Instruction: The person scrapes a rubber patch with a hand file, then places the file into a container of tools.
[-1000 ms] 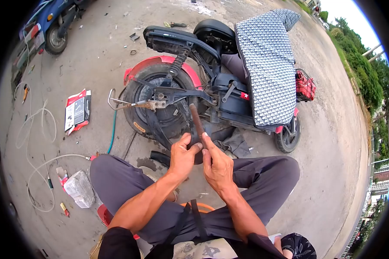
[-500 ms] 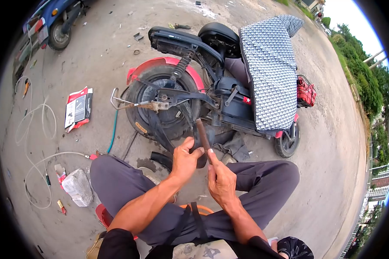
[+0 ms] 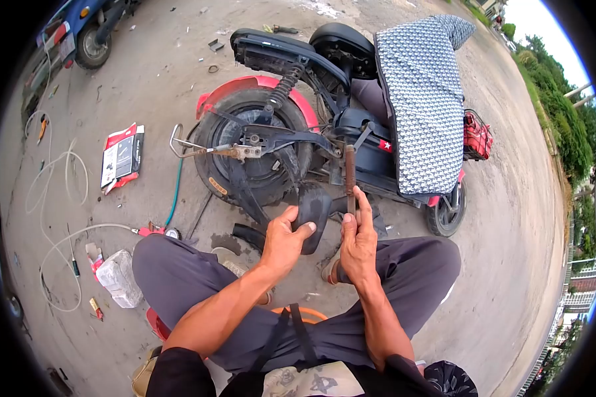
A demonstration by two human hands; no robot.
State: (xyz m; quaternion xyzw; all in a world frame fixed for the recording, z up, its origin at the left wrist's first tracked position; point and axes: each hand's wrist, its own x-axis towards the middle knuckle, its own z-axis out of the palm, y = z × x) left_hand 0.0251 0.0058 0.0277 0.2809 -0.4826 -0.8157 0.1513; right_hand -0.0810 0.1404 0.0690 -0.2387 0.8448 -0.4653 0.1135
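My left hand [image 3: 286,241] grips a black inner tube [image 3: 314,210] by its near edge, thumb on top. The tube hangs by the rear wheel [image 3: 250,149] of a scooter lying on its side. In my right hand [image 3: 359,243] is a rusty brown rod-shaped tool [image 3: 350,173], held upright to the right of the tube and apart from it. A metal tool with a bent wire handle [image 3: 212,151] lies across the wheel. More black rubber [image 3: 248,235] rests on the ground beside my left foot.
A patterned cover [image 3: 420,109] drapes the scooter's front. To the left are a red and black package [image 3: 121,159], a clear hose [image 3: 79,228], a teal hose [image 3: 176,192] and a pale block [image 3: 120,279]. Another vehicle [image 3: 86,36] stands at the upper left.
My right hand has moved right with the rusty tool, away from the tube, and the tool is now more upright. My left hand stays at the tube, more of which shows.
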